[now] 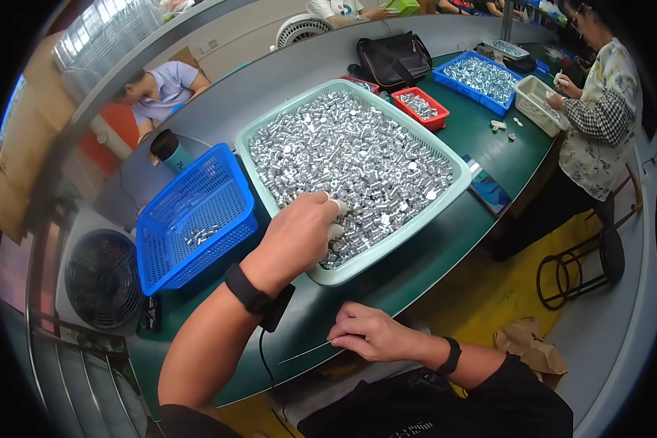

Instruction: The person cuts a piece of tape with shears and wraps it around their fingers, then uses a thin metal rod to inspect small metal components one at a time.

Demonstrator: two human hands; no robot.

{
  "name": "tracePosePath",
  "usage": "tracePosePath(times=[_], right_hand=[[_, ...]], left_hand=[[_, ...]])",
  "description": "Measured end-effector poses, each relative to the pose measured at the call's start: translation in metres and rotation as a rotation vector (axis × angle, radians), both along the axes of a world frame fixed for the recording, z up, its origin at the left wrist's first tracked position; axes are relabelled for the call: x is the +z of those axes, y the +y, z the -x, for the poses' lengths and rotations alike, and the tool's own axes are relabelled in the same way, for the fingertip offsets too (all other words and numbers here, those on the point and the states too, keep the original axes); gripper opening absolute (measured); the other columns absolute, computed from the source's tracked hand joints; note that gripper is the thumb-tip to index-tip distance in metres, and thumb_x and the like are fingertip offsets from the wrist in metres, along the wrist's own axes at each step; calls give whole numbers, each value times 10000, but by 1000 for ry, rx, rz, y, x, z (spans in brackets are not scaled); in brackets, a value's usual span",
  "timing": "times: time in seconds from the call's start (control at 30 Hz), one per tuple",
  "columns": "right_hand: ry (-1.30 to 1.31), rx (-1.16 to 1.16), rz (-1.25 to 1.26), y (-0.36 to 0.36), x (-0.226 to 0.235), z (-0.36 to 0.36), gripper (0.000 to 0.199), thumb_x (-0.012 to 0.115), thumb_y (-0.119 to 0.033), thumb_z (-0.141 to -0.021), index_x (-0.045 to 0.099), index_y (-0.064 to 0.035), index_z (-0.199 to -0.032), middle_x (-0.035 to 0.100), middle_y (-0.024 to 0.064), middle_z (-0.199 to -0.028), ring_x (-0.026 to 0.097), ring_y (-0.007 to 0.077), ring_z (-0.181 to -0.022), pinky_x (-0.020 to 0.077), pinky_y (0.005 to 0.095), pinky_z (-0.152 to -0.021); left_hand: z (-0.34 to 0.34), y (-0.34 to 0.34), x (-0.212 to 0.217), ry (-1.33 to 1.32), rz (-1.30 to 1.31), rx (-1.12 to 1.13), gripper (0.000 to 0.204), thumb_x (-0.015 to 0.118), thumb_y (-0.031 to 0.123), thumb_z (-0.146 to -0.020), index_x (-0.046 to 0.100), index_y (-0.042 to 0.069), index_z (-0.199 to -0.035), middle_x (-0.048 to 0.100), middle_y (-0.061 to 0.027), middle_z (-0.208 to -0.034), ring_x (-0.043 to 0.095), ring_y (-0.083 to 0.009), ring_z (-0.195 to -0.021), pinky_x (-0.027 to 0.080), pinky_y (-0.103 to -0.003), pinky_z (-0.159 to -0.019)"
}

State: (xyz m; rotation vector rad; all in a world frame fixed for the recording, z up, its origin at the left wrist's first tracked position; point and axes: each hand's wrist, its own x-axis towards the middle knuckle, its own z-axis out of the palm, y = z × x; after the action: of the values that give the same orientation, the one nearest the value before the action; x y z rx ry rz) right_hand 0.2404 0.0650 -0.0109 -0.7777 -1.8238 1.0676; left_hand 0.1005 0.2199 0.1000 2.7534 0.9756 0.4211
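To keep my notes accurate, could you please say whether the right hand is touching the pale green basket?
Apart: the head view shows green tabletop between the right hand and the pale green basket.

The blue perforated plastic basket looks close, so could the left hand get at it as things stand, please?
Probably yes: the blue basket stands open-topped just left of the pale green plastic basket where the left hand is, and nothing tall seems to block the way.

Room to pass runs along the tabletop (394, 288) just below centre; the pale green basket (409, 227) blocks mid-frame, the blue basket (197, 193) centre-left.
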Motion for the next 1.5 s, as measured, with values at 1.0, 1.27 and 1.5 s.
tracePosePath(times=[1.0, 1.27, 1.5], right_hand=[[118, 69, 367, -3, 27, 47, 133, 633, 19, -907, 691, 18, -1027, 586, 34, -876, 521, 52, -718, 399, 201, -593], [119, 74, 454, -8, 21, 56, 123, 632, 10, -917, 689, 24, -1025, 592, 32, -889, 527, 50, -733, 410, 197, -617], [119, 85, 472, -6, 24, 55, 120, 630, 7, -920, 691, 26, -1021, 593, 26, -884, 523, 43, -733, 405, 196, -612]], left_hand=[[165, -171, -81, -1697, 1103, 477, 284, 545, 82, -997, 592, 32, -1273, 628, -113, -1078, 622, -225, -969, 547, -344, -820], [162, -173, -92, -1776, 1155, 388, 280, 534, 80, -1005, 597, 23, -1272, 639, -105, -1075, 633, -221, -979, 548, -349, -833], [156, -173, -96, -1687, 1096, 503, 265, 561, 79, -991, 607, 27, -1247, 646, -103, -1048, 637, -208, -941, 544, -324, -806]])
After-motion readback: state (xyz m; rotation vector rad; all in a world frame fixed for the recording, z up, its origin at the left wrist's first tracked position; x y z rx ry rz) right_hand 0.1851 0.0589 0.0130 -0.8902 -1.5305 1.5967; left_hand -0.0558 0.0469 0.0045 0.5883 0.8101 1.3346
